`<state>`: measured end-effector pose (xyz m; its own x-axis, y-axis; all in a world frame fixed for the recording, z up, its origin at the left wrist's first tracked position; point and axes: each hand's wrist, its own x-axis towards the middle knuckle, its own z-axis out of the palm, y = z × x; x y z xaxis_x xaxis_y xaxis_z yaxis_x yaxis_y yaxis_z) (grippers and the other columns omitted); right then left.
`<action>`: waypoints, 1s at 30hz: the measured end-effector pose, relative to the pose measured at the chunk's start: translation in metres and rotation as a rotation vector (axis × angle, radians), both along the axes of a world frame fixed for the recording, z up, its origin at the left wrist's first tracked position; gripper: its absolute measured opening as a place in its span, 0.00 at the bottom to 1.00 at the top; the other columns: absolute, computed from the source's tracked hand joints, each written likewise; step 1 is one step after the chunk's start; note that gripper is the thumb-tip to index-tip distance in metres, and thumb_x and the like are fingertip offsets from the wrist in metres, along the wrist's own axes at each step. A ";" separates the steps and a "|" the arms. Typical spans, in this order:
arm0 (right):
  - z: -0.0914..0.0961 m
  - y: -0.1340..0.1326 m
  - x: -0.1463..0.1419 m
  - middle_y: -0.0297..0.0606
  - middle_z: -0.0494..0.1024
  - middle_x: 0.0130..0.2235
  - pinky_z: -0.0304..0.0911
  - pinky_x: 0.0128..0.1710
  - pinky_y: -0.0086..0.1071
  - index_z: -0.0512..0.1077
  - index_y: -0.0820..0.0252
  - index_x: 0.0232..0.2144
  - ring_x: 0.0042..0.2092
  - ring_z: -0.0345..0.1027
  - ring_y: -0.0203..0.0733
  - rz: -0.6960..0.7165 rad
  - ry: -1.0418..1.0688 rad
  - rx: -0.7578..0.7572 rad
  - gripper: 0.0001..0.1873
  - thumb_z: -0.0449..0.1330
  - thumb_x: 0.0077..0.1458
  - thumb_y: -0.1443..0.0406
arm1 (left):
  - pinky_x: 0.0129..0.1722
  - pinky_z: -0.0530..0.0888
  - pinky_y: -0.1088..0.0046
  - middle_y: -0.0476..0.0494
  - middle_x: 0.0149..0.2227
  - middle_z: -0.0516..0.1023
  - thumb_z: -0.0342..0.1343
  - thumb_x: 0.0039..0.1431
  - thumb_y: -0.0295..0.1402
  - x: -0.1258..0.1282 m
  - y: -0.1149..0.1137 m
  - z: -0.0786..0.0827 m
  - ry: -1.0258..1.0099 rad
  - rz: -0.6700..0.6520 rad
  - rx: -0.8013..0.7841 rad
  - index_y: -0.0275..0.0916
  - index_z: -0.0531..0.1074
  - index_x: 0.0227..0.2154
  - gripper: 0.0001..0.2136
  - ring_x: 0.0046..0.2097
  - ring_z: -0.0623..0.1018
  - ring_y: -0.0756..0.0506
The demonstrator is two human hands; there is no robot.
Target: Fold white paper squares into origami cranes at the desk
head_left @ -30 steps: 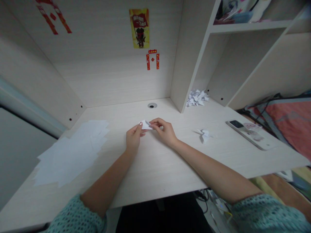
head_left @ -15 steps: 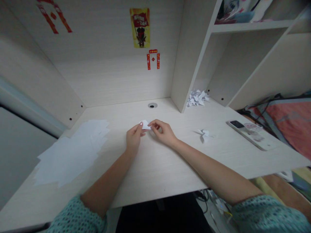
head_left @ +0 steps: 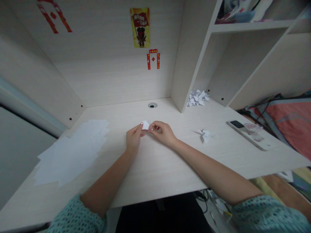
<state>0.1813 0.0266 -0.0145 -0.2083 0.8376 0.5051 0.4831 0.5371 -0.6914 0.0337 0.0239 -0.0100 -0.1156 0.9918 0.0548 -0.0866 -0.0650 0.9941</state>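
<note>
Between my hands, above the middle of the desk, is a small folded piece of white paper (head_left: pixel 145 125). My left hand (head_left: pixel 134 135) pinches its left side, with the thumb on top and the fingers underneath. My right hand (head_left: pixel 163 132) has thumb and forefinger closed at the paper's lower right edge. The exact folds are too small to make out. To the right of my right hand lies a folded white paper crane (head_left: pixel 205 134). Left of my left hand, many loose white paper sheets (head_left: pixel 73 152) overlap in a spread-out pile.
A heap of small folded white papers (head_left: pixel 198 97) sits by the shelf divider (head_left: pixel 191 55). A phone (head_left: pixel 250 134) lies on the desk's right side. Near the back wall is a round cable hole (head_left: pixel 152 105). A red and grey cloth item (head_left: pixel 282 119) is beyond the right edge.
My right thumb has moved down and left along the paper's lower edge, and the right fingers have shifted slightly. My left hand stays almost still on the paper.
</note>
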 end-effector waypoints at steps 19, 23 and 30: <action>0.004 0.002 -0.001 0.35 0.73 0.32 0.58 0.34 0.30 0.72 0.57 0.29 0.34 0.64 0.36 0.063 0.235 -0.057 0.06 0.59 0.50 0.61 | 0.41 0.71 0.71 0.42 0.43 0.75 0.55 0.52 0.44 -0.001 0.000 0.008 -0.057 -0.162 0.117 0.42 0.60 0.55 0.28 0.42 0.75 0.46; 0.006 0.003 0.000 0.36 0.71 0.31 0.58 0.33 0.30 0.74 0.58 0.29 0.33 0.62 0.36 0.094 0.315 -0.081 0.08 0.61 0.48 0.60 | 0.44 0.70 0.69 0.40 0.41 0.75 0.57 0.51 0.40 0.001 -0.002 0.008 -0.056 -0.242 0.196 0.41 0.59 0.55 0.27 0.43 0.74 0.46; 0.006 0.004 0.000 0.35 0.68 0.29 0.56 0.31 0.29 0.76 0.59 0.27 0.30 0.59 0.34 0.097 0.344 -0.153 0.10 0.63 0.45 0.58 | 0.40 0.71 0.70 0.41 0.38 0.76 0.58 0.49 0.37 0.000 0.000 0.005 -0.005 -0.198 0.188 0.40 0.60 0.53 0.27 0.39 0.76 0.46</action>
<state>0.1813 0.0305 -0.0087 -0.1300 0.8933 0.4303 0.1611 0.4472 -0.8798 0.0342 0.0242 -0.0048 0.0792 0.9676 0.2399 -0.1208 -0.2296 0.9658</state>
